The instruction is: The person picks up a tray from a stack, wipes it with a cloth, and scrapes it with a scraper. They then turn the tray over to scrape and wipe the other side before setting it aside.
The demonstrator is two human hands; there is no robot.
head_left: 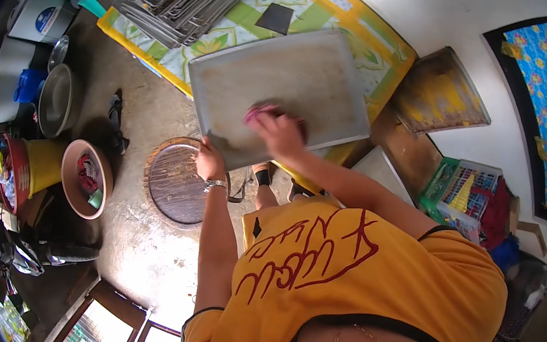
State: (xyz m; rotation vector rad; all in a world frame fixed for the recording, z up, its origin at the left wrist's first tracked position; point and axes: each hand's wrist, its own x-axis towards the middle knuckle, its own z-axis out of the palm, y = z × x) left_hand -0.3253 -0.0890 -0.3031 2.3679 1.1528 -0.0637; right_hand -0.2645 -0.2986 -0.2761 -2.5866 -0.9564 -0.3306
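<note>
A large grey metal tray (316, 74) with a raised rim and brownish smudges lies at the near side of the table, partly over its edge. My left hand (210, 160), with a bracelet at the wrist, grips the tray's near left corner. Over the lower middle of the tray, my right hand (279, 134) holds a crumpled pink cloth (261, 111) against the surface. The fingers of that hand are slightly blurred.
Stacked metal trays (187, 1) and a dark square piece (275, 19) sit on the patterned tablecloth (375, 51). A round wooden stool (181, 182) stands below left, near a pink basin (92, 210). At right are a stained board (441, 91) and a crate (450, 181).
</note>
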